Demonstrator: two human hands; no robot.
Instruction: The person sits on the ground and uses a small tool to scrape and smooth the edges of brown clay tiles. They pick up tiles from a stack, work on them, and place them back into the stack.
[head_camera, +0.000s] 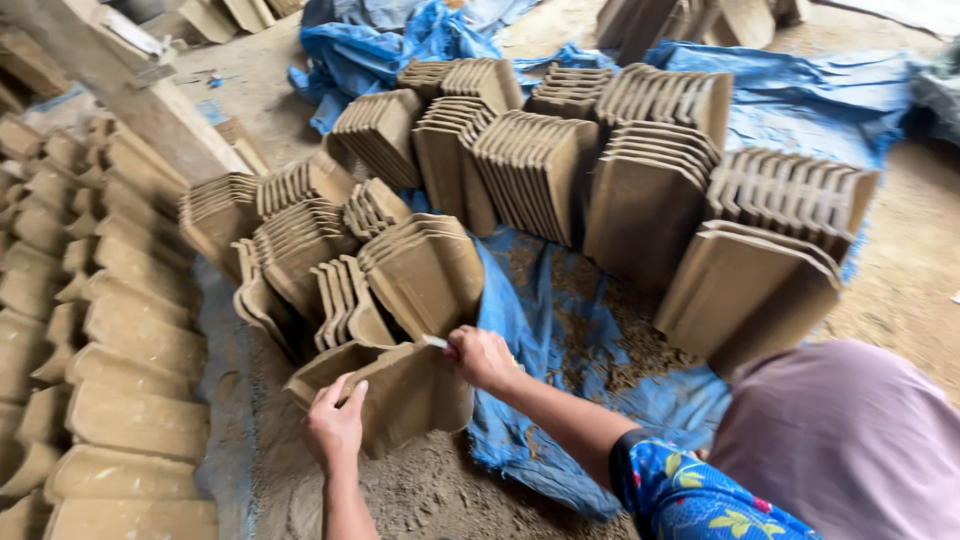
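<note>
A brown unfired clay roof tile (405, 395) stands on edge on the sandy ground in front of me. My left hand (336, 418) grips its near left edge, fingers spread on the face. My right hand (480, 357) is closed on a small pale blade-like tool (436, 342) held against the tile's top right edge. Just behind it lean stacks of similar tiles (420, 268). My right sleeve is blue with a flower print.
Many leaning stacks of clay tiles (640, 190) stand on a blue tarpaulin (545, 310) strewn with clay scraps. Rows of tiles (120, 330) lie flat at the left. A wooden beam (130, 100) slants at the upper left. Pinkish cloth (850, 430) fills the lower right.
</note>
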